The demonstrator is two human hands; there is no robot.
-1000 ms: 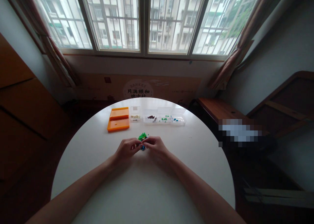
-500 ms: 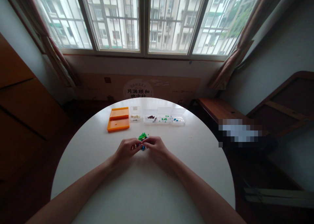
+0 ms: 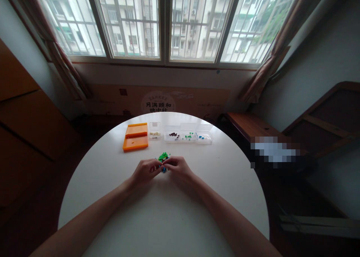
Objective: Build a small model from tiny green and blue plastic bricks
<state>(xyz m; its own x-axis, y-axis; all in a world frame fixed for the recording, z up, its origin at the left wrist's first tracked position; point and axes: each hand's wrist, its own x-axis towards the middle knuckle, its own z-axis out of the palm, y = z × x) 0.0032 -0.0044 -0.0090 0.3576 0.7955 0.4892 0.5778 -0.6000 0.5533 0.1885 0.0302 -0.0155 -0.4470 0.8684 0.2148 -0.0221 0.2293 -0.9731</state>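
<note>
2 hands meet at the middle of your round white table (image 3: 168,219), your left hand (image 3: 144,171) and right hand (image 3: 180,169) equally near, fingertips pinched, it seems, on the small green-and-blue brick cluster (image 3: 163,162) between them.

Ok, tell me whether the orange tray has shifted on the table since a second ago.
No. The orange tray sits at the same spot left of the small clear box, near the table's far edge.
</note>
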